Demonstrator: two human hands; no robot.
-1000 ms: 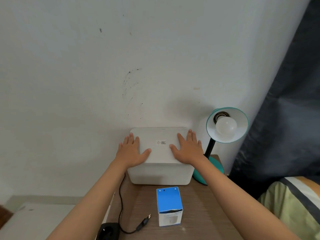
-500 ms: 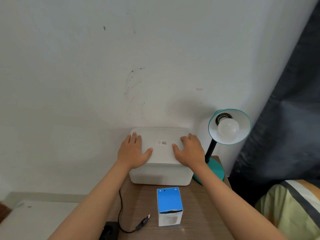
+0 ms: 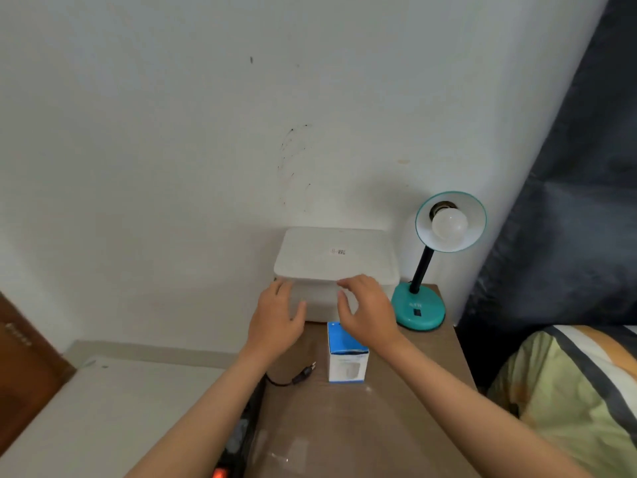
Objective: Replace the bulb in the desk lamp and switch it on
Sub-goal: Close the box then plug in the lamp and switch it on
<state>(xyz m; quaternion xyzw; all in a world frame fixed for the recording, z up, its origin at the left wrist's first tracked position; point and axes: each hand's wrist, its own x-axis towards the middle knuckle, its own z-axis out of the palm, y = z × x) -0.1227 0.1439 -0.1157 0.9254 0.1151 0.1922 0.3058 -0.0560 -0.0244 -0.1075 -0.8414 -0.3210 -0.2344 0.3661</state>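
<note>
Both hands hover empty before white box (image 3: 336,267) at bench (image 3: 396,419) rear. Left hand (image 3: 275,324) fingers loosely spread, right hand (image 3: 368,313) fingers curled open, holding nothing. Old bulb (image 3: 449,226) sits in teal lamp (image 3: 444,257), right of white box; blue bulb carton (image 3: 347,353) in front, plug (image 3: 305,373) loose beside — unplugged. Best approach, likely: steady shade, unscrew bulb gently, then open carton.

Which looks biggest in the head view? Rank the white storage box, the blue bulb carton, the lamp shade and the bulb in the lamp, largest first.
1. White storage box
2. Lamp shade and blue bulb carton: look alike, and the carton sits nearer the camera, so unranked
3. Bulb, clearly smallest
</note>
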